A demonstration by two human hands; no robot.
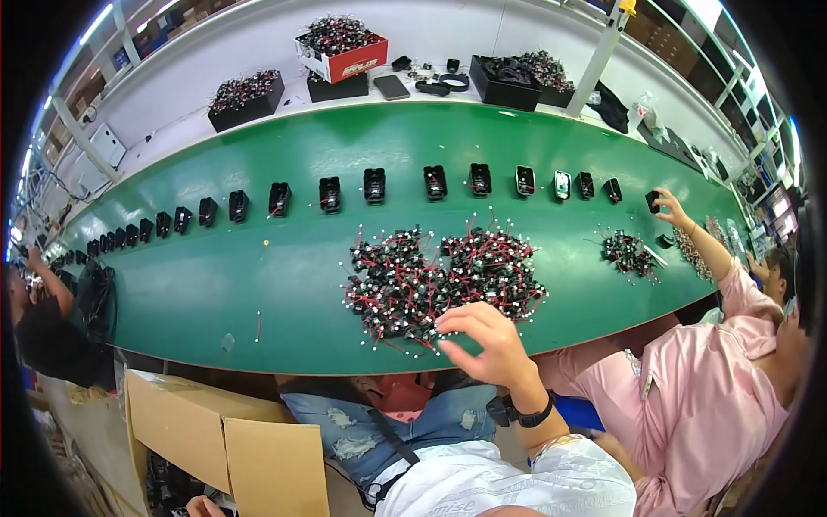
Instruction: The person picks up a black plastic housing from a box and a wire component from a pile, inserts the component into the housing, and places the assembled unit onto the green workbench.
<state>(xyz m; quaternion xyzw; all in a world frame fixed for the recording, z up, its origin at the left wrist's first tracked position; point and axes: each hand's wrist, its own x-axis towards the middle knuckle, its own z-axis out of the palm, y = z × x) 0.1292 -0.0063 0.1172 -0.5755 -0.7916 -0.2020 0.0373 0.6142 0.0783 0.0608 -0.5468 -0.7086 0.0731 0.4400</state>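
My right hand (489, 343), with a black watch on its wrist, hovers at the near edge of a heap of small black parts with red wires and white tips (405, 280). Its thumb and fingers are curved but apart, and I see nothing between them. Only a bit of my left hand (203, 507) shows, at the lower edge beside an open cardboard box (276, 461). Its fingers are mostly cut off, so their grip is hidden. Beyond the heap, a long row of black open housings (330, 195) crosses the green table (198, 284).
A co-worker in pink (698, 388) sits at my right, one hand on a black housing (653, 202). A smaller wired pile (629, 255) lies there. Loaded black boxes (247, 99) and a red-and-white box (345, 60) stand along the back shelf. Another person (52, 327) works far left.
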